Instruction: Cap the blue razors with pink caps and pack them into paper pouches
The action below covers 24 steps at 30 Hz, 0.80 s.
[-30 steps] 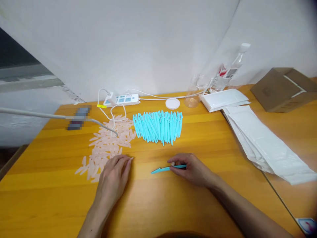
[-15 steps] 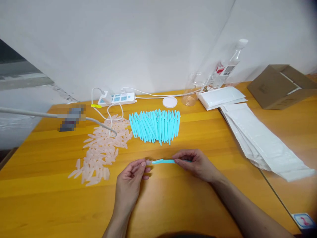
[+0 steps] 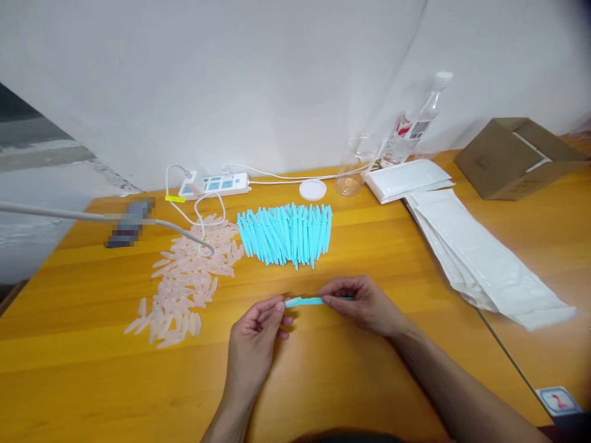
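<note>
In front of me, a turquoise eyebrow razor [image 3: 308, 301] lies level between my two hands. My right hand [image 3: 362, 303] pinches its handle, whose end shows past the fingers. At the blade end, thumb and fingers of my left hand [image 3: 261, 326] are closed on a translucent blade cap [image 3: 287, 303], mostly hidden by the fingertips; the cap covers at least part of the blade. Beyond the hands lies a row of turquoise eyebrow razors [image 3: 286, 237]. To the left of that row, a spread heap of loose translucent caps [image 3: 184, 289] covers part of the table.
A white cable [image 3: 184, 229] crosses over the caps. Along the wall are a power strip [image 3: 221, 186], a round white lid [image 3: 313, 189], a clear jar [image 3: 349, 184] and a water bottle [image 3: 410, 138]. White plastic bags [image 3: 484, 246] and a cardboard box [image 3: 503, 160] occupy the right.
My left hand has moved right, toward the razor, bringing the cap onto the blade end. The gap between my hands is smaller. My right hand keeps its pinch on the handle.
</note>
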Motion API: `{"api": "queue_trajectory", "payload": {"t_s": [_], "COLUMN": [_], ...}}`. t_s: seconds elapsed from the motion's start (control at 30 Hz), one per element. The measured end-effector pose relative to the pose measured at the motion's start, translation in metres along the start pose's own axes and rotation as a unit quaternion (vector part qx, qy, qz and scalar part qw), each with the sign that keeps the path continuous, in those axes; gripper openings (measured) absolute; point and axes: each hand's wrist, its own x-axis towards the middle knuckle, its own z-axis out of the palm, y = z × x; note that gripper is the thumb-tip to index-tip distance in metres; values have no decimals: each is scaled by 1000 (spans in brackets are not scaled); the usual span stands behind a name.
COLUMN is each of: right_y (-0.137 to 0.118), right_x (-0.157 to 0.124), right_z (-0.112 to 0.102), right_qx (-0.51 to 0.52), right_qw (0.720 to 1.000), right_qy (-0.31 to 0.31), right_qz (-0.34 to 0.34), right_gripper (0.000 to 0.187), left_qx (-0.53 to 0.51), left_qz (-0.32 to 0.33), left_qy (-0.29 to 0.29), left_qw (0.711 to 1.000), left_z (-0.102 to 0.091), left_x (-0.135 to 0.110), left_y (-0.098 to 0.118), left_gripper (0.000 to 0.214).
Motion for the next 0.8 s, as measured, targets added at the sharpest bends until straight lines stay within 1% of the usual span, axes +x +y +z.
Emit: {"api": "queue_trajectory", "payload": {"t_s": [0.03,0.07,0.1,0.13,0.2,0.23,0.27,0.3,0.33,0.4,0.47,0.53,0.57,0.6,0.67,0.7,0.73,0.8], "right_y": [0,1,2,4,8,10,11,11,9,2,-9,-23,-29,-35,-42,-44,-45,-44], "right_x": [0,1,2,2,3,4,3,3,3,7,18,38,50,62,84,92,99,106], "right_z": [0,0,-1,-1,-2,-2,-2,-2,-2,-3,-3,-2,-2,-1,0,0,0,-1], "right_qx": [-32,-73,-123,-179,-283,-322,-348,-362,-366,-365,-373,-389,-393,-395,-404,-406,-408,-401], "right_qw": [999,996,989,977,940,921,907,899,899,905,902,883,876,874,875,876,878,884], "right_qy": [5,14,26,36,42,42,42,46,51,80,146,232,260,272,267,259,251,239], "right_qz": [-16,-40,-73,-110,-187,-217,-235,-242,-236,-203,-162,-125,-104,-81,-30,-10,5,17], "right_gripper": [27,25,23,21,20,20,20,21,21,23,25,29,31,34,35,33,29,21], "left_qx": [35,82,136,194,298,337,368,391,406,416,402,383,376,372,374,381,394,440], "left_qz": [13,40,85,141,257,299,326,341,349,353,350,341,337,334,337,342,347,352], "left_qy": [-11,-22,-32,-39,-42,-37,-30,-19,-9,0,-6,-12,-10,-3,18,35,52,94], "left_qw": [999,996,987,970,918,892,870,855,844,838,846,859,863,866,864,858,850,821], "left_z": [3,5,6,6,5,5,4,3,3,4,5,3,0,-5,-23,-37,-53,-90], "left_x": [0,0,1,2,5,7,8,8,9,8,6,2,0,-2,-4,-4,-4,-2], "left_y": [0,-1,-1,-1,0,0,-1,-1,-2,-3,-2,1,4,6,11,13,15,15], "left_gripper": [38,35,31,26,20,19,20,20,20,20,21,24,25,25,24,23,23,23]}}
